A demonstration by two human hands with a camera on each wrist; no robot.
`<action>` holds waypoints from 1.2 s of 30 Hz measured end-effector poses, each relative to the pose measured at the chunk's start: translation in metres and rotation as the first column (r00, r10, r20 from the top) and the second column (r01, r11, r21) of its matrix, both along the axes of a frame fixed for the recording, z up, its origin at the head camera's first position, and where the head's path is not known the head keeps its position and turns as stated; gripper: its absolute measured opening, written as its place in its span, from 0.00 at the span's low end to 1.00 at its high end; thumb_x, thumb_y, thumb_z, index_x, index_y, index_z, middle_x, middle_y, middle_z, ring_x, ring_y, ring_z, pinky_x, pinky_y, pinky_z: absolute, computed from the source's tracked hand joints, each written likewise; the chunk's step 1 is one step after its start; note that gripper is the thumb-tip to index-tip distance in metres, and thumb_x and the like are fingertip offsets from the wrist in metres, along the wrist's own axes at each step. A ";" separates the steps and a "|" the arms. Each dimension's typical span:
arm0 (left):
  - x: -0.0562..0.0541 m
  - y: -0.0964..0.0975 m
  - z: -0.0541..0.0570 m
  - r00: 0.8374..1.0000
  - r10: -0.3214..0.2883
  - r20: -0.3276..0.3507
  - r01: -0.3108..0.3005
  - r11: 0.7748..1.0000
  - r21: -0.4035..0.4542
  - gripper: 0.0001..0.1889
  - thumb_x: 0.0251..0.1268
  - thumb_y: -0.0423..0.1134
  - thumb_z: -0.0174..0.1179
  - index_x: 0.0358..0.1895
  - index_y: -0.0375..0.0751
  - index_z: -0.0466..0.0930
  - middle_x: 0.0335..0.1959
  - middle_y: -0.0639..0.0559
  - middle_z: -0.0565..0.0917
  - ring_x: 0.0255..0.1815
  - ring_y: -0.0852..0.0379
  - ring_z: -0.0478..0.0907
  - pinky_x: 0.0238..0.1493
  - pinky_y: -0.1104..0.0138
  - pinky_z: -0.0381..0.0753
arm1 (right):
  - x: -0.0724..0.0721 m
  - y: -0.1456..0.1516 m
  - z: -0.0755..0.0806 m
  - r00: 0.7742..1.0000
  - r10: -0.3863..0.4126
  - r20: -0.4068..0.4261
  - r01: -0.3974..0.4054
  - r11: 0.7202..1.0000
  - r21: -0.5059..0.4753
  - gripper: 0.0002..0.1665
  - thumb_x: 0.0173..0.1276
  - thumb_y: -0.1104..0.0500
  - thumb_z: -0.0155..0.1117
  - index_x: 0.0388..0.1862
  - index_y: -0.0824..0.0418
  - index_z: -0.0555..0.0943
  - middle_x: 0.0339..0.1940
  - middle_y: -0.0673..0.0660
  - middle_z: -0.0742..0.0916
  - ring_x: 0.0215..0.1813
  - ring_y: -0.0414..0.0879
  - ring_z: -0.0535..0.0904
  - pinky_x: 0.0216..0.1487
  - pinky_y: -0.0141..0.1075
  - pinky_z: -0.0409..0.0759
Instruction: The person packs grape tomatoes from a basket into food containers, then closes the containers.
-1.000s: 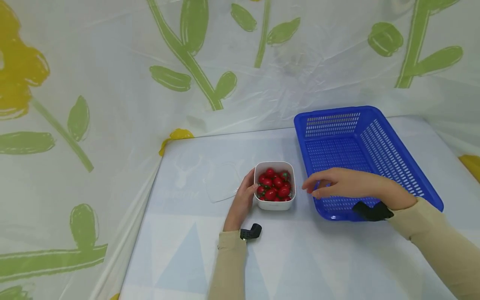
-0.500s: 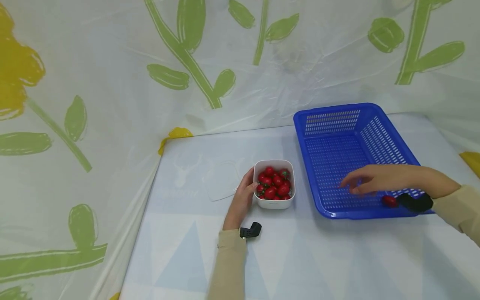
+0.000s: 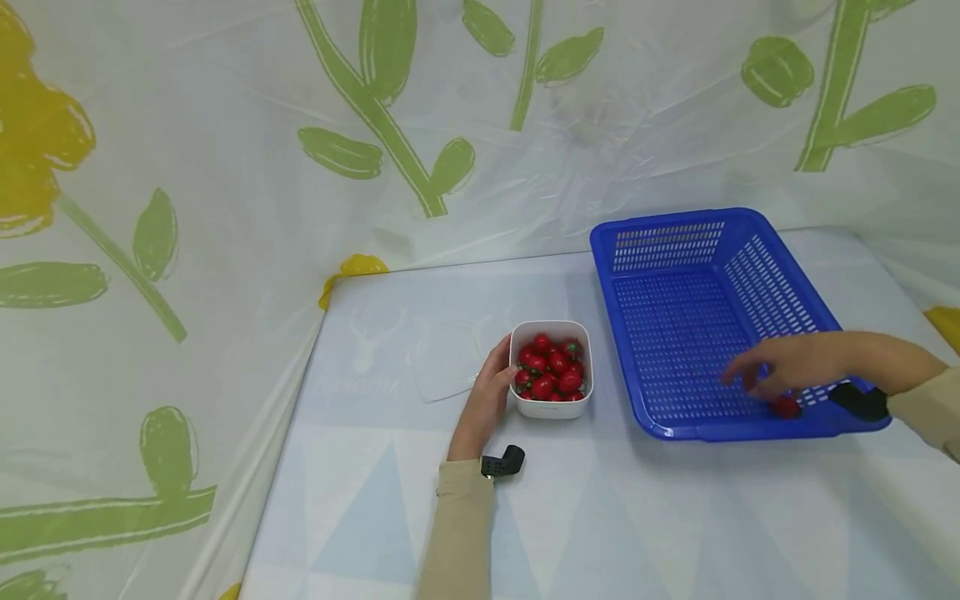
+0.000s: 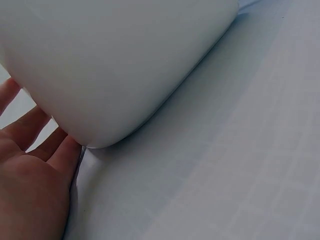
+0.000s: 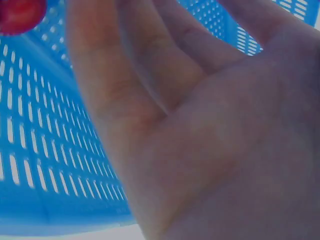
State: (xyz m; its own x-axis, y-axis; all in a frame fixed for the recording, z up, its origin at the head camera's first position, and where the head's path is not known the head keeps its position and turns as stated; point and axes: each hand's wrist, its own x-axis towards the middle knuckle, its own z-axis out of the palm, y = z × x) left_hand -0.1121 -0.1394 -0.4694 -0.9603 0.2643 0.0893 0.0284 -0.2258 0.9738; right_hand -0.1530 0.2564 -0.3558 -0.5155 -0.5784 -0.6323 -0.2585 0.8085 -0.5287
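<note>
A white square container [image 3: 551, 410] stands on the table, filled with several small red cherry tomatoes [image 3: 557, 361], some with green stems. My left hand [image 3: 483, 404] holds its left side, thumb at the rim. In the left wrist view, the fingers reach round the container's wall [image 4: 115, 65]. My right hand [image 3: 802, 364] is over the blue basket [image 3: 652, 430], fingers loosely bent. One cherry tomato [image 3: 785, 407] lies in the basket under that hand. In the right wrist view, the tomato [image 5: 20, 15] appears apart from the fingers [image 5: 107, 75], with nothing visible in the palm.
A clear, flat lid-like piece [image 3: 446, 362] lies on the table left of the container. The basket has slotted walls and stands at the right. A white sheet [image 3: 247, 183] printed with green leaves and yellow flowers hangs behind the table.
My right hand has moved right from the basket's left rim to above its near right part. A tomato now shows in the basket there. My left hand stays at the container.
</note>
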 end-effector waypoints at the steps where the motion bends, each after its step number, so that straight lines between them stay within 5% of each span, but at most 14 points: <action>1: 0.000 0.000 0.000 1.000 0.000 0.004 0.000 1.000 -0.002 0.27 0.66 0.39 0.43 0.68 0.47 0.52 0.68 0.53 0.55 0.68 0.58 0.48 0.66 0.59 0.45 | 0.001 0.000 -0.001 1.000 0.009 -0.016 -0.009 1.000 0.019 0.22 0.60 0.57 0.58 0.54 0.61 0.73 0.45 0.56 0.78 0.44 0.48 0.72 0.41 0.40 0.76; 7: 0.000 -0.001 -0.001 1.000 -0.010 -0.004 0.010 1.000 -0.014 0.27 0.66 0.39 0.42 0.69 0.48 0.51 0.68 0.55 0.55 0.68 0.59 0.48 0.66 0.61 0.46 | 0.005 0.002 -0.009 0.991 0.070 -0.113 -0.057 0.991 0.117 0.22 0.56 0.55 0.63 0.50 0.61 0.76 0.44 0.56 0.78 0.44 0.51 0.73 0.42 0.48 0.76; 14: -0.004 -0.001 -0.011 0.999 0.021 0.030 -0.023 0.999 0.035 0.26 0.66 0.36 0.42 0.68 0.48 0.54 0.67 0.53 0.56 0.68 0.57 0.49 0.66 0.58 0.45 | 0.010 0.005 -0.019 0.999 0.019 -0.028 -0.016 0.994 0.110 0.20 0.57 0.59 0.61 0.49 0.64 0.76 0.33 0.52 0.76 0.29 0.42 0.72 0.29 0.35 0.72; 23: -0.006 0.000 -0.019 0.999 0.039 0.022 -0.040 0.999 0.034 0.26 0.64 0.40 0.45 0.67 0.50 0.56 0.67 0.54 0.58 0.67 0.58 0.50 0.67 0.58 0.44 | 0.006 0.010 -0.024 0.994 0.062 -0.086 -0.047 0.983 0.175 0.20 0.55 0.57 0.63 0.46 0.64 0.77 0.40 0.54 0.80 0.36 0.47 0.71 0.36 0.42 0.75; 30: -0.005 -0.001 -0.018 0.999 0.037 0.039 -0.038 0.999 0.024 0.25 0.66 0.38 0.43 0.67 0.52 0.56 0.67 0.55 0.57 0.67 0.59 0.50 0.66 0.58 0.46 | 0.002 0.013 -0.030 0.998 0.029 -0.054 -0.018 0.982 0.189 0.17 0.55 0.60 0.63 0.45 0.63 0.78 0.31 0.52 0.76 0.28 0.44 0.71 0.27 0.36 0.71; 36: -0.005 -0.001 -0.015 0.999 0.029 0.032 -0.029 0.999 0.018 0.25 0.67 0.39 0.43 0.67 0.52 0.55 0.67 0.57 0.56 0.68 0.60 0.49 0.66 0.59 0.45 | -0.002 0.015 -0.032 0.999 0.037 -0.038 -0.029 0.984 0.177 0.15 0.52 0.61 0.65 0.41 0.59 0.79 0.31 0.51 0.76 0.32 0.45 0.71 0.28 0.37 0.73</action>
